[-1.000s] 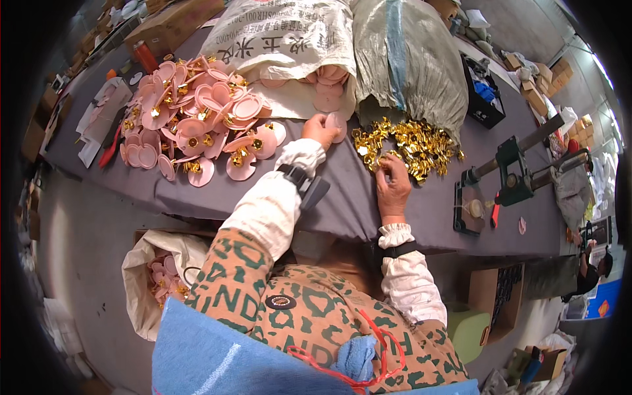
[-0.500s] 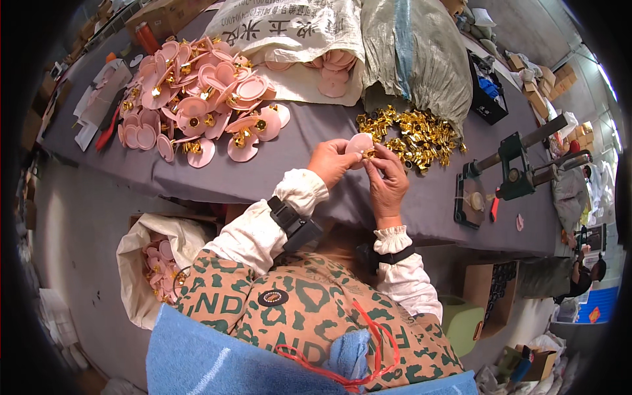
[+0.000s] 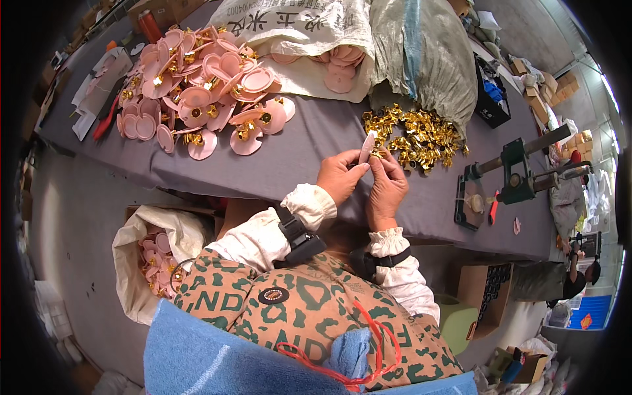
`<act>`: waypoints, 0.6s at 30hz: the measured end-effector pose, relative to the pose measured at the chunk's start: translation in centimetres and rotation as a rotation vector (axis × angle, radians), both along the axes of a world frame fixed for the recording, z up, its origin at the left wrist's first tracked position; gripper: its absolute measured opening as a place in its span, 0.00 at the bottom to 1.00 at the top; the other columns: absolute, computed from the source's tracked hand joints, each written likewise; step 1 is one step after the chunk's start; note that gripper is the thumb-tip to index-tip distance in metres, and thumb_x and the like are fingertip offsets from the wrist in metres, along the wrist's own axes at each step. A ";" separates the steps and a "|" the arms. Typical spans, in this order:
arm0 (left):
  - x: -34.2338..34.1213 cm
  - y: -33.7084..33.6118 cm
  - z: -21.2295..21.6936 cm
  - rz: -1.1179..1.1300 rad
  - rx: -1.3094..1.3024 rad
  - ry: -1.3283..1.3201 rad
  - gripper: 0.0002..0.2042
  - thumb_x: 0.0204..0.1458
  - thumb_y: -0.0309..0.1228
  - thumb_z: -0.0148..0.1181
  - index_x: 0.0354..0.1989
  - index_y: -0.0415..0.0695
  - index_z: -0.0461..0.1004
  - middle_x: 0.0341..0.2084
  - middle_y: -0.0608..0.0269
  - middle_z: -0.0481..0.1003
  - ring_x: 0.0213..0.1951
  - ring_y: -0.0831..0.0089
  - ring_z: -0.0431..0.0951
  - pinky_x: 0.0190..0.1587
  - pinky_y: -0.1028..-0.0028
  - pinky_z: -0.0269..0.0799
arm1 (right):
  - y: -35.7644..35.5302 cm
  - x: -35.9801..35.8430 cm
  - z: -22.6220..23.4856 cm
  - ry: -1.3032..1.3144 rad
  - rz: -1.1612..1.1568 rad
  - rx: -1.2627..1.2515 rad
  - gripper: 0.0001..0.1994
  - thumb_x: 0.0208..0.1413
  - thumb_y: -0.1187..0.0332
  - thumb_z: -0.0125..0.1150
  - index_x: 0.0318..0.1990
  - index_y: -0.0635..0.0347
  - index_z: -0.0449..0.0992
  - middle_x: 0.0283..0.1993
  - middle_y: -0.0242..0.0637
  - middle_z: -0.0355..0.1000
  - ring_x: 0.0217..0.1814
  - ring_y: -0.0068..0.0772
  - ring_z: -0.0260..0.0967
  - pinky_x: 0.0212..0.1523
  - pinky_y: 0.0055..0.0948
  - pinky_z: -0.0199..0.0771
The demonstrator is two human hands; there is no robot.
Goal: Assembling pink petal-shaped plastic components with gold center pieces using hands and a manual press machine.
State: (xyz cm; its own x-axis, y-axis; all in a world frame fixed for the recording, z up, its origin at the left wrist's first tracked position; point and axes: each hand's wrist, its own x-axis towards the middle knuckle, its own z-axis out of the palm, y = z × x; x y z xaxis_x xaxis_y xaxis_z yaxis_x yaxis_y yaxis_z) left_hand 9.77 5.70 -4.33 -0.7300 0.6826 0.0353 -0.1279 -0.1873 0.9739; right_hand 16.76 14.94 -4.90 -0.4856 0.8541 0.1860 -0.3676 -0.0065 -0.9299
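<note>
My left hand (image 3: pixel 342 175) pinches a round pink disc (image 3: pixel 368 146), now seen nearly edge-on. Close against it, my right hand (image 3: pixel 387 187) has thumb and fingers closed on a small gold metal fitting (image 3: pixel 378 153) at the disc's side. Whether the two parts are joined is hidden by my fingers. Just beyond my hands lies a heap of loose gold fittings (image 3: pixel 421 139). To the left spreads a large pile of pink discs (image 3: pixel 197 85), many with gold fittings on them.
A white woven sack (image 3: pixel 303 29) spills plain pink discs; a grey-green sack (image 3: pixel 421 59) stands beside it. On the right are a green hand press (image 3: pixel 515 172) and a black bin (image 3: pixel 490 99). An open sack (image 3: pixel 128 257) of pink pieces sits below the table's left side.
The pink disc has turned from showing its face to nearly edge-on. Both hands stay together, and the view has shifted slightly.
</note>
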 end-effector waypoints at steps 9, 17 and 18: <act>-1.9 -2.5 2.5 0.196 0.025 0.961 0.18 0.48 0.18 0.58 0.50 0.46 0.76 0.39 0.57 0.78 0.41 0.59 0.78 0.44 0.67 0.75 | -1.2 0.0 1.1 0.018 0.196 -0.424 0.06 0.55 0.75 0.64 0.36 0.70 0.77 0.36 0.40 0.78 0.35 0.27 0.76 0.39 0.24 0.78; -13.5 -7.7 7.8 0.279 -0.079 0.343 0.15 0.54 0.21 0.51 0.50 0.38 0.75 0.42 0.62 0.78 0.43 0.78 0.77 0.45 0.78 0.72 | 3.0 0.3 3.0 -0.536 0.038 0.865 0.11 0.50 0.72 0.66 0.41 0.61 0.79 0.45 0.39 0.75 0.48 0.37 0.71 0.49 0.32 0.72; -15.7 -9.0 10.2 0.356 -0.149 0.294 0.16 0.53 0.22 0.52 0.50 0.38 0.75 0.42 0.61 0.78 0.41 0.78 0.77 0.44 0.78 0.73 | 4.5 0.5 1.5 -0.596 -0.073 1.025 0.12 0.48 0.72 0.66 0.43 0.59 0.79 0.48 0.40 0.73 0.52 0.41 0.69 0.54 0.34 0.69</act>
State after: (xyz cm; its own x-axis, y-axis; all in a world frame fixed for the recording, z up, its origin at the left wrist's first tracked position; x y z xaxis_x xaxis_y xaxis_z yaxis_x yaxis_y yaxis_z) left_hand -5.89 -3.27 5.84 -0.8929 0.4052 0.1962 0.2037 -0.0251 0.9787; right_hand 17.31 19.46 -3.38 -0.6840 0.4676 0.5600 0.1564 0.8437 -0.5135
